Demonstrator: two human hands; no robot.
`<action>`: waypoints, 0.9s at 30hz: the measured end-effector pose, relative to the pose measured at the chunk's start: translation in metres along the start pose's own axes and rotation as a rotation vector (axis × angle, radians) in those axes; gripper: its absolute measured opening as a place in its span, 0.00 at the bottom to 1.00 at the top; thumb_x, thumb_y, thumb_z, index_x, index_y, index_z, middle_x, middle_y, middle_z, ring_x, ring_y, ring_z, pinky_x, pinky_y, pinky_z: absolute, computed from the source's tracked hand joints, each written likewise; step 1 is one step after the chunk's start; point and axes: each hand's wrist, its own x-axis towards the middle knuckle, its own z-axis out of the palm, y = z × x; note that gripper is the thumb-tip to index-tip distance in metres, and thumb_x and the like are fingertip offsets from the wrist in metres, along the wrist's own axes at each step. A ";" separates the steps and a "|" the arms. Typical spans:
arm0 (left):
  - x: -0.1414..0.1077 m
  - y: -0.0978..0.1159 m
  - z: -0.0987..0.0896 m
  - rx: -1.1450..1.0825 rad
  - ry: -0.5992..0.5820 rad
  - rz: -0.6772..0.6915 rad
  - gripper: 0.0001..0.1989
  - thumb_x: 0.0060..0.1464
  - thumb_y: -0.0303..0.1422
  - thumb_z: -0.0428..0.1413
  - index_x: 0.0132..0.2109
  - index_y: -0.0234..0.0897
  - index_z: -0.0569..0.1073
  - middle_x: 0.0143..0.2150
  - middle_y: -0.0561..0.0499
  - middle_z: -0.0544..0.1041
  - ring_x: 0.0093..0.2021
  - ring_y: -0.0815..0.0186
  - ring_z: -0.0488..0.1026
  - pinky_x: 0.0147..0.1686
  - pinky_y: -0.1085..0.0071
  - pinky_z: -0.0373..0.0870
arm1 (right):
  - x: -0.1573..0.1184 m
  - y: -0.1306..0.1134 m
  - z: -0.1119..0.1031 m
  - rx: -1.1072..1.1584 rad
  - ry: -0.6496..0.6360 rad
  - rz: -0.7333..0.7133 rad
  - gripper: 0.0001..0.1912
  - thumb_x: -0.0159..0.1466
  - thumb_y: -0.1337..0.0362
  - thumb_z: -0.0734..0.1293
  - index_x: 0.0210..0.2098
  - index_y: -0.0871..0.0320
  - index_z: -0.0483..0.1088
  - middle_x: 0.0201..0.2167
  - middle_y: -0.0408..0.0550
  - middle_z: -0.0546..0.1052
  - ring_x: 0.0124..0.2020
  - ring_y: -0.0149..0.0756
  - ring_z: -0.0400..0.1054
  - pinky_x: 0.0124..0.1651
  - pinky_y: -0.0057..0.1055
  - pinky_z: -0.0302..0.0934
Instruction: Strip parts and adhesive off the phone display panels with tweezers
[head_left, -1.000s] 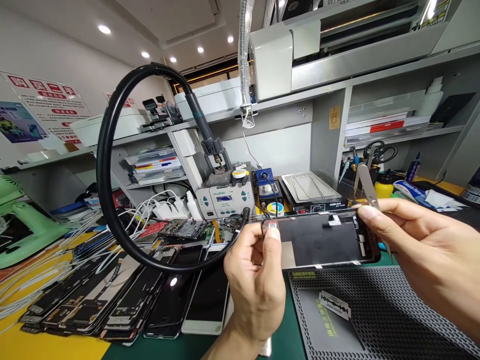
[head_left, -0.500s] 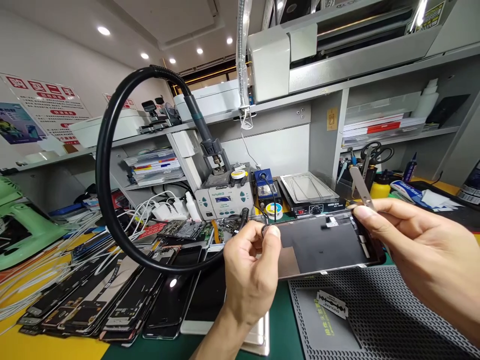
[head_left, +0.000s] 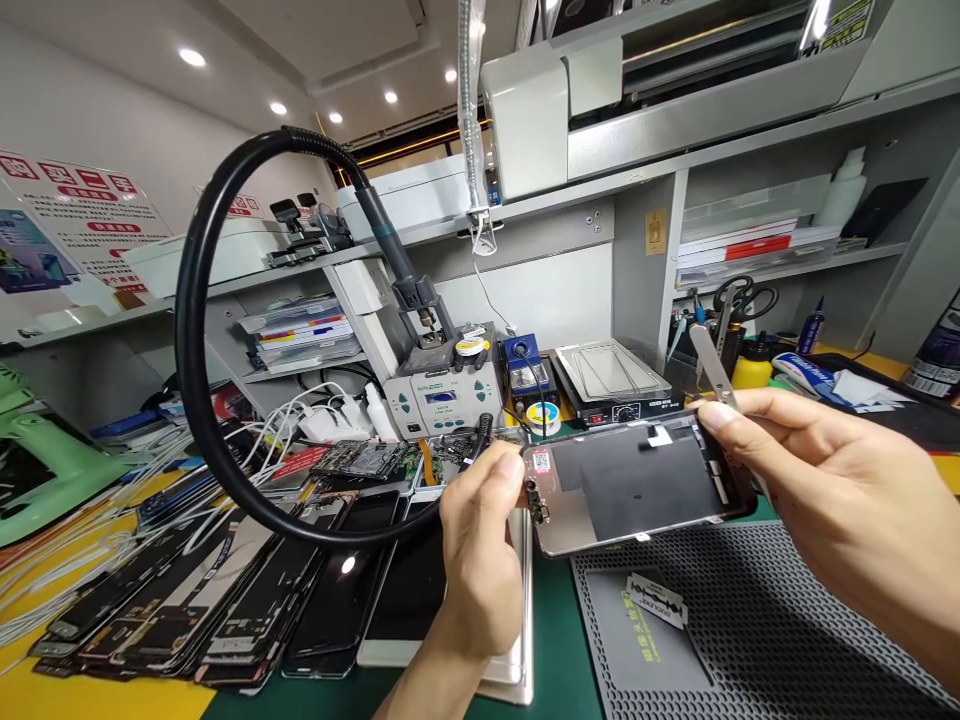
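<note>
Between my two hands a phone screen is held tilted, its dark back side toward me. At its left end my left hand is closed, with the thumb along the edge beside a small flex connector and a QR label. My right hand grips the right end between thumb and fingers. A thin flat metal pry blade also sticks up from the right fingers. Under the screen lies a grey perforated mat bearing a razor blade.
Stacks of phone screens cover the bench at left. A thick black hose loops up from the hot air station. Behind the screen sits a flat hot plate. Scissors and a yellow bottle stand at right.
My left thumb and fingers have slid left to the screen's end, uncovering the connector and QR label. The right hand keeps its grip. My view has shifted slightly.
</note>
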 end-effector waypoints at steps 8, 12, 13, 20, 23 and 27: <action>-0.001 -0.002 -0.002 -0.021 -0.024 -0.008 0.19 0.67 0.40 0.47 0.27 0.39 0.61 0.26 0.53 0.55 0.28 0.66 0.53 0.27 0.65 0.47 | 0.000 0.003 0.000 -0.053 0.043 -0.027 0.26 0.53 0.35 0.69 0.34 0.49 0.76 0.30 0.44 0.81 0.31 0.44 0.73 0.19 0.27 0.55; -0.002 -0.003 -0.001 -0.044 -0.025 -0.015 0.19 0.68 0.41 0.47 0.28 0.39 0.61 0.26 0.53 0.55 0.27 0.67 0.51 0.28 0.65 0.47 | 0.000 0.003 0.001 -0.027 0.030 -0.047 0.24 0.54 0.37 0.69 0.35 0.50 0.77 0.32 0.46 0.82 0.34 0.46 0.74 0.22 0.28 0.60; -0.002 -0.003 -0.001 -0.050 -0.022 -0.016 0.19 0.68 0.40 0.47 0.27 0.39 0.61 0.26 0.53 0.55 0.27 0.67 0.51 0.28 0.65 0.46 | 0.000 0.003 0.001 -0.030 0.029 -0.044 0.25 0.54 0.36 0.69 0.35 0.50 0.76 0.32 0.46 0.82 0.34 0.46 0.74 0.21 0.28 0.60; -0.002 -0.003 -0.001 -0.025 -0.003 -0.016 0.20 0.68 0.40 0.46 0.27 0.39 0.60 0.26 0.54 0.54 0.27 0.67 0.52 0.28 0.65 0.46 | 0.001 0.001 0.002 -0.027 0.036 -0.031 0.25 0.53 0.35 0.69 0.33 0.50 0.76 0.26 0.43 0.80 0.26 0.39 0.69 0.21 0.27 0.59; -0.001 -0.003 -0.001 -0.007 0.007 -0.018 0.20 0.68 0.40 0.46 0.27 0.38 0.61 0.26 0.54 0.55 0.27 0.67 0.53 0.28 0.65 0.47 | 0.000 0.000 0.002 -0.029 0.035 -0.033 0.25 0.53 0.35 0.69 0.33 0.50 0.76 0.25 0.43 0.79 0.25 0.38 0.67 0.21 0.27 0.60; -0.001 -0.004 0.000 -0.010 0.015 -0.012 0.20 0.68 0.40 0.46 0.27 0.39 0.60 0.26 0.53 0.56 0.27 0.67 0.53 0.28 0.66 0.47 | -0.001 -0.001 0.001 -0.022 0.041 -0.043 0.25 0.53 0.36 0.69 0.32 0.50 0.75 0.25 0.44 0.79 0.25 0.39 0.67 0.21 0.27 0.61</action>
